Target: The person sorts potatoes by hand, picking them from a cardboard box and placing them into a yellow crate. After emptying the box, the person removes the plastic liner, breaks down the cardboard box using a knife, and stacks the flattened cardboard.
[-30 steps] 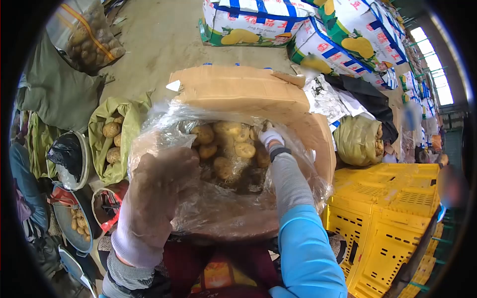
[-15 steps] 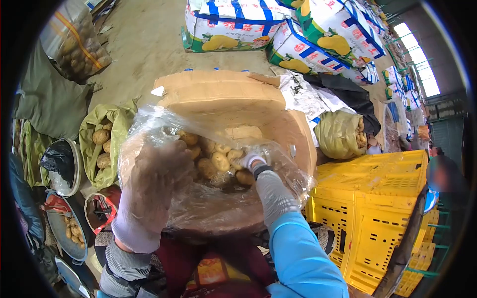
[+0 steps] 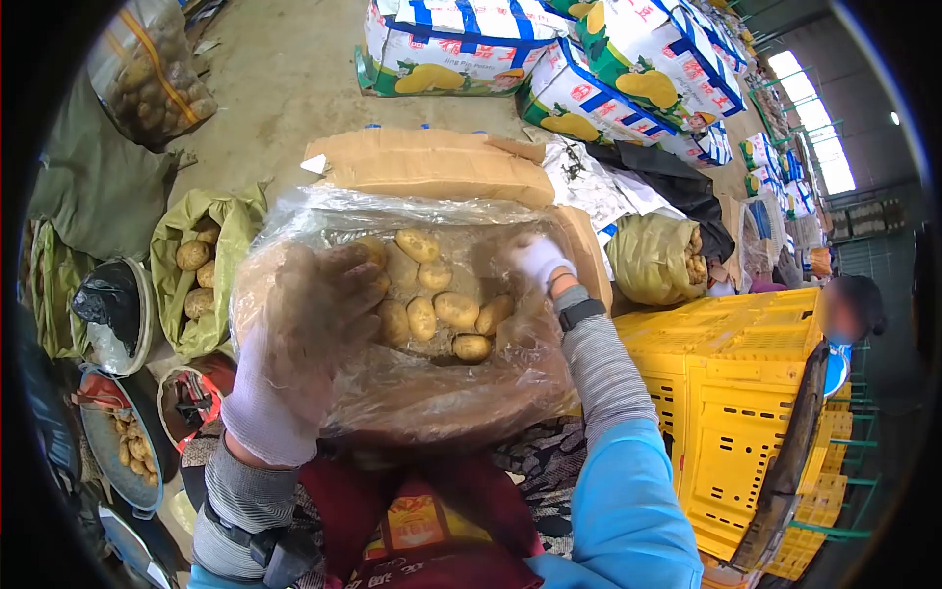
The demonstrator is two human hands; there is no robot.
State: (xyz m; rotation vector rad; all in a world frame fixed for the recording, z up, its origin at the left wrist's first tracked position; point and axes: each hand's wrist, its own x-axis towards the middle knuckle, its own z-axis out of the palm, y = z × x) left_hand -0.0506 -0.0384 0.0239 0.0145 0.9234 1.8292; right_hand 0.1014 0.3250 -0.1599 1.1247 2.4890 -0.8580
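Note:
Several potatoes (image 3: 456,309) lie in the clear plastic liner (image 3: 432,398) of a cardboard box (image 3: 432,165) in front of me. My left hand (image 3: 319,319), in a white glove with a dirt-browned front, is at the box's left side. Its fingers are spread beside the leftmost potatoes, and nothing shows in its grasp. At the right inner side, close to the liner, is my right hand (image 3: 538,263), also in a dirty white glove. Its fingers are smeared by motion, so I cannot tell what they hold.
An open green sack (image 3: 172,231) of potatoes stands left, above a tub (image 3: 103,432) with small potatoes. Yellow crates (image 3: 726,393) are stacked at right, a person (image 3: 856,306) beyond them. A tied sack (image 3: 653,260) and printed cartons (image 3: 451,54) stand farther back.
My right hand has moved from over the potatoes rightward and back to the box's side. The liner now lies more open, with more potatoes showing. My left hand stays at the left side.

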